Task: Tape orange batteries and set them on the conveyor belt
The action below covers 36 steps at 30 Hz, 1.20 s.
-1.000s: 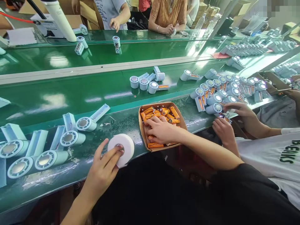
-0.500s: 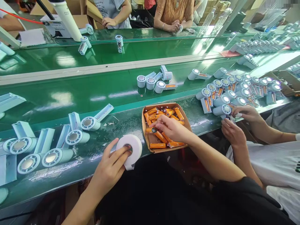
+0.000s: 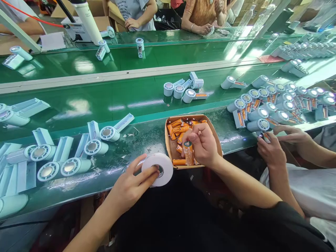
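Over the box (image 3: 168,141), the curled right hand (image 3: 203,145) best grips its orange cell (image 3: 188,154) gently; beside it, the loosely bent left hand (image 3: 131,187) holds a roll (image 3: 166,161).

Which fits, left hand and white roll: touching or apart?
Touching: the head view shows the left hand with fingertips in the core of the white roll.

This looks like a factory assembly line: a long green surface (image 3: 136,91), much like a conveyor belt, carries many matching light-blue housings (image 3: 75,167). Wired orange battery cells (image 3: 180,130) fill a cardboard tray (image 3: 218,143) by the near edge. Co-workers (image 3: 203,15) line both long edges, with cartons (image 3: 61,10) behind the far one.
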### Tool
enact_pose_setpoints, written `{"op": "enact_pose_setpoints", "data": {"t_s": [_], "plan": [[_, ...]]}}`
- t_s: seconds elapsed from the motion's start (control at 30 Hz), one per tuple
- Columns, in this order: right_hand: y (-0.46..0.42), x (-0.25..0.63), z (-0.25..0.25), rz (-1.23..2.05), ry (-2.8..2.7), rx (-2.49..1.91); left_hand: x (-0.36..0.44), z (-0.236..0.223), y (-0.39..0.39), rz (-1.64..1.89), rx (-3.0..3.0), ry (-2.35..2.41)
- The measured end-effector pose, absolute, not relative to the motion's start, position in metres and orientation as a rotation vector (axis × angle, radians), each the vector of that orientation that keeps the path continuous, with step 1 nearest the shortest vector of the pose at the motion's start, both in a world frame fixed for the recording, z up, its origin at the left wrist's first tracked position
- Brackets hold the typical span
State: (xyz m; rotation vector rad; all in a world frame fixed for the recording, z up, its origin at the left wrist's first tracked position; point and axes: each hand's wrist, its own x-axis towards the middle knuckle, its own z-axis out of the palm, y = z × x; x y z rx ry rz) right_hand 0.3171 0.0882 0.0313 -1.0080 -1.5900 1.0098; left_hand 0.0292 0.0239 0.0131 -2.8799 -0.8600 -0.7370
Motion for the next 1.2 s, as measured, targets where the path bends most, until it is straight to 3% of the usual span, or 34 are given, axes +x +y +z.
{"op": "enact_pose_setpoints", "data": {"t_s": [0.23,0.37,0.47,0.67,0.93,1.2], "plan": [[0.08,0.303,0.052,0.457,-2.145,-1.244,0.034,0.038,0.022,-0.658,-2.869,-0.695],[0.077,0.292,0.056,0.389,-2.523,-1.177,0.033,0.046,0.028,-0.581,-2.853,-0.616],[0.073,0.292,0.058,0.618,-2.413,-1.179,0.03,0.056,0.033,-0.532,-2.876,-0.608],[0.075,0.315,0.051,1.558,-1.858,-0.93,0.032,0.085,0.047,-0.467,-2.854,-0.568],[0.089,0.331,0.072,1.866,-1.598,-0.885,0.033,0.106,0.061,-0.382,-2.934,-0.493],[0.052,0.257,0.026,1.182,-0.776,-0.977,0.048,0.088,0.042,-0.653,-2.77,-0.913]]}}
